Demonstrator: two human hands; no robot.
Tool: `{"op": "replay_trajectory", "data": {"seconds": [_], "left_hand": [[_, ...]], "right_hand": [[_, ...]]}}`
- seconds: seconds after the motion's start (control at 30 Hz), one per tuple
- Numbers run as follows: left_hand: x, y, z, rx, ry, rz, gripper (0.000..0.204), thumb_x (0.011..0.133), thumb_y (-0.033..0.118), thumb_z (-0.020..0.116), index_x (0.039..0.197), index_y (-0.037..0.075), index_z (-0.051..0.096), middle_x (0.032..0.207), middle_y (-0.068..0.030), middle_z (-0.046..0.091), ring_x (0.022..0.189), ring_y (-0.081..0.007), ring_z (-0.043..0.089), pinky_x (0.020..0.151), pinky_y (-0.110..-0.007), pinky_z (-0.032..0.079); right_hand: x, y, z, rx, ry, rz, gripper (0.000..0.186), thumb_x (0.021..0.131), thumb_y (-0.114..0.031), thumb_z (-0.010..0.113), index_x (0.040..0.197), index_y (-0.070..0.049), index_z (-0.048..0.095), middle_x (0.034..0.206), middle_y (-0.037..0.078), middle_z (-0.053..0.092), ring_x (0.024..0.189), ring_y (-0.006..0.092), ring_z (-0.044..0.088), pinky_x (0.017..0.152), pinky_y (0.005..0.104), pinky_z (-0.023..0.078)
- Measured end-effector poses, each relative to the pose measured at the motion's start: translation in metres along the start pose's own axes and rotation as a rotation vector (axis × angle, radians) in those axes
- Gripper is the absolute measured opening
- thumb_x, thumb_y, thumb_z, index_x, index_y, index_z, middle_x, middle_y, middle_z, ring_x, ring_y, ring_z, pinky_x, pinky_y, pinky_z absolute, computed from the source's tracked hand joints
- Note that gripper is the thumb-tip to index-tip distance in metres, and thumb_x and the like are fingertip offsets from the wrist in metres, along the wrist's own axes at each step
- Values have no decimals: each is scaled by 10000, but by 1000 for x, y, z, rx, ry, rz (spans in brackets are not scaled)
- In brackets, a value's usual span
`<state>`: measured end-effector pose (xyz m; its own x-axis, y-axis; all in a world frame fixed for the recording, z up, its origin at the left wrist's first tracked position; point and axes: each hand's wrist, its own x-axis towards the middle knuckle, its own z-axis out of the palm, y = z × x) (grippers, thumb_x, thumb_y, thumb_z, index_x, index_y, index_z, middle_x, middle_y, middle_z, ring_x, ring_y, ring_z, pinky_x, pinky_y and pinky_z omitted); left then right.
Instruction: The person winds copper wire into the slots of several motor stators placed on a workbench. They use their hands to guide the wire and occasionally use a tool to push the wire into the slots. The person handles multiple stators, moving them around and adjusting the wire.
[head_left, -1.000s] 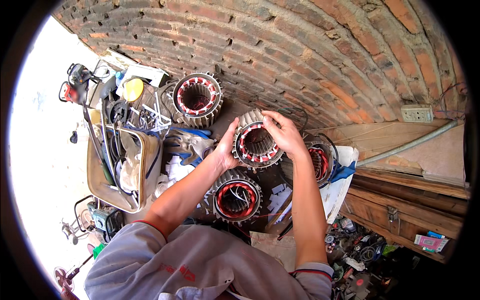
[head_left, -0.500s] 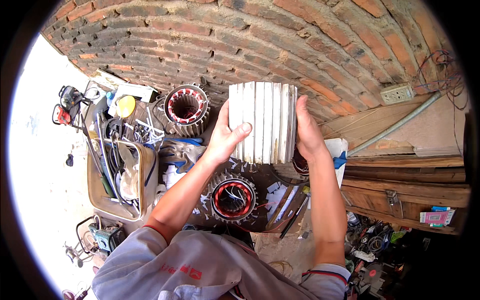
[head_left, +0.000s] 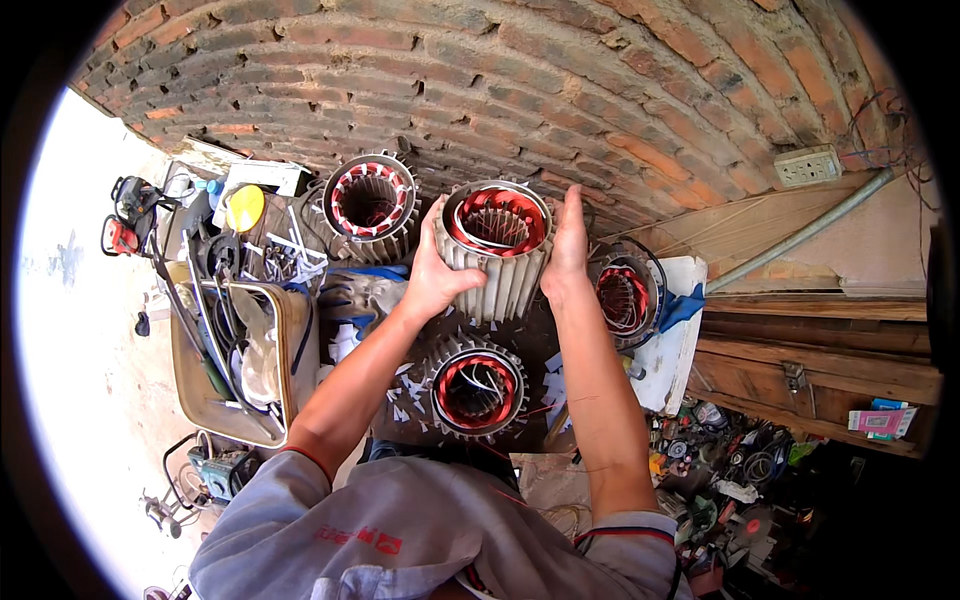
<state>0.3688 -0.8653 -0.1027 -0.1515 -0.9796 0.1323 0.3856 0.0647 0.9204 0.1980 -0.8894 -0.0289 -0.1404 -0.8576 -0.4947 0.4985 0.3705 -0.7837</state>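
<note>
My left hand (head_left: 438,270) grips the left side of a finned metal motor stator (head_left: 489,284), thumb across its front and fingers along its side. My right hand (head_left: 567,240) holds it from the right with palm and long fingers against the housing. Its top end tips toward me, showing red windings and pale leads inside. A second stator (head_left: 370,200) with white-tied red windings stands at back left. A third (head_left: 477,395) sits in front, its red windings and white wires visible. A fourth (head_left: 630,300), partly behind my right forearm, has a black cable looped beside it.
A brick wall (head_left: 480,90) rises behind, with a socket (head_left: 806,166) at right. Left are a plastic tub (head_left: 186,385) of tools, blue-grey gloves (head_left: 355,295) and a yellow round object (head_left: 245,208). Paper scraps dot the bench. A wooden ledge (head_left: 820,370) and clutter lie right.
Over the last second the held stator was turned over, passing through a sideways position. It now sits lower than half a second ago, with the other winding end upward.
</note>
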Motion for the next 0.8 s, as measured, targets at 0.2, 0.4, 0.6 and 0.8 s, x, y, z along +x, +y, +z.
{"op": "replay_trajectory", "data": {"seconds": [0.2,0.4,0.6,0.8], "left_hand": [[12,-18,-7,-176,43,-185,985,697,629,732,1373,14,366,1314,-101,496,1220,-195,462,1048,-359,347],[26,-46,-15,-397,111,-440,909,850,780,283,1292,13,491,1244,-124,584,1123,-240,577,988,-393,450],[45,-21,8,-543,130,-460,1090,754,877,232,1357,-6,446,1344,-163,519,1195,-304,523,1049,-440,392],[34,-20,10,-1027,-53,-479,1008,782,845,297,1330,20,483,1311,-186,533,1166,-351,532,1042,-463,400]], "right_hand": [[-16,-5,7,32,-39,44,949,893,-722,334,1480,6,175,1456,173,354,1302,239,421,1045,385,377],[-32,-14,11,116,86,-41,667,938,-613,420,1243,-21,471,1215,80,536,1128,164,498,991,334,382],[-49,20,-4,-96,-11,-399,595,950,-377,505,1360,26,354,1336,143,443,1236,215,423,1061,362,306],[-89,19,22,-959,-40,-876,672,816,-53,588,1410,46,292,1484,263,271,1365,399,301,1130,449,231]]}}
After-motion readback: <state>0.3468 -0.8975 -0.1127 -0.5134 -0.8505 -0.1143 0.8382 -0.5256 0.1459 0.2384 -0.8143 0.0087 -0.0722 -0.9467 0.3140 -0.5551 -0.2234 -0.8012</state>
